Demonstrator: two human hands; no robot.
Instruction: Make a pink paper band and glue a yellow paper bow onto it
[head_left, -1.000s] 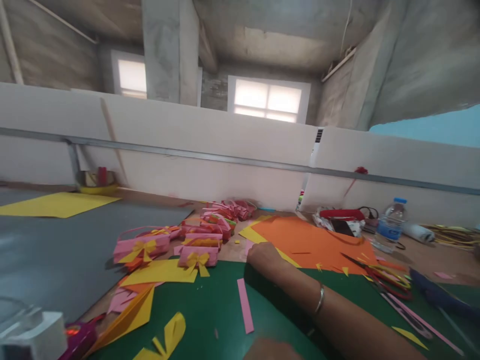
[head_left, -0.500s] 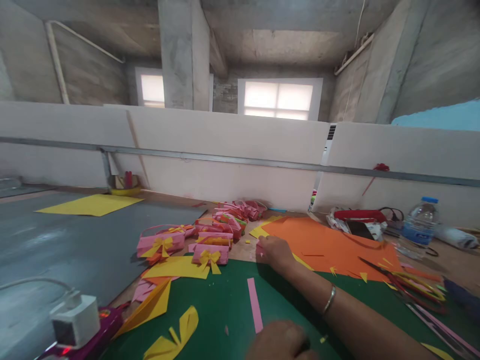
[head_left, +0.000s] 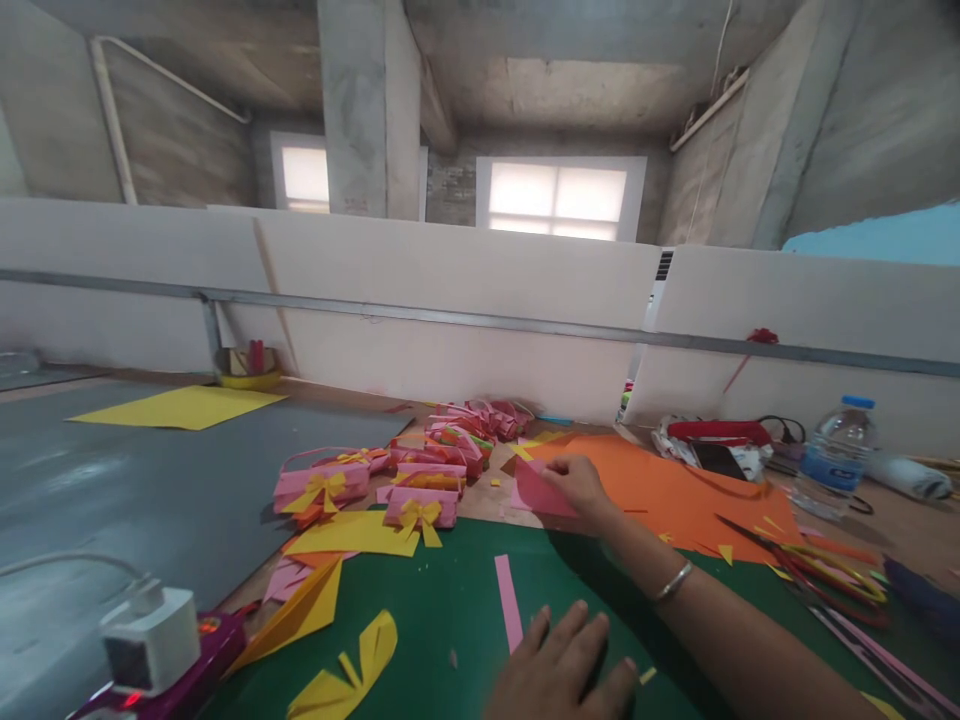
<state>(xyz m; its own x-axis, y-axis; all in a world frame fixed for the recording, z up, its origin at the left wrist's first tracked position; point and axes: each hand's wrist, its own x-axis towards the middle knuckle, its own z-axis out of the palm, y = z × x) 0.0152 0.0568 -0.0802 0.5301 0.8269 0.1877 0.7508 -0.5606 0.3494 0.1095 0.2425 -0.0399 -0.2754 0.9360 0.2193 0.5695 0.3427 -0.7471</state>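
Note:
Between the fingers and thumb of my right hand (head_left: 581,488) is a piece of pink paper (head_left: 541,492), its right edge tilted up. A bracelet circles that wrist. My left hand (head_left: 561,668) is low over the green mat (head_left: 439,610), fingers spread, just beside the near end of a narrow pink paper strip (head_left: 508,602). Whether it touches the strip I cannot tell. Several small pink paper bags (head_left: 424,507) with yellow bows stand left of my right hand. A large orange sheet (head_left: 660,490) lies behind and right of it.
Scissors (head_left: 840,580) lie at the right, near a water bottle (head_left: 836,455) and a dark phone (head_left: 718,460). Yellow paper pieces (head_left: 352,532) are on the left. A white plug adapter (head_left: 150,640) sits on a purple power strip (head_left: 206,660). A white partition (head_left: 450,270) stands behind.
My right hand has moved a little right, raising the pink paper into view. My left hand has gone from curled and blurred to spread fingers, a bit farther forward.

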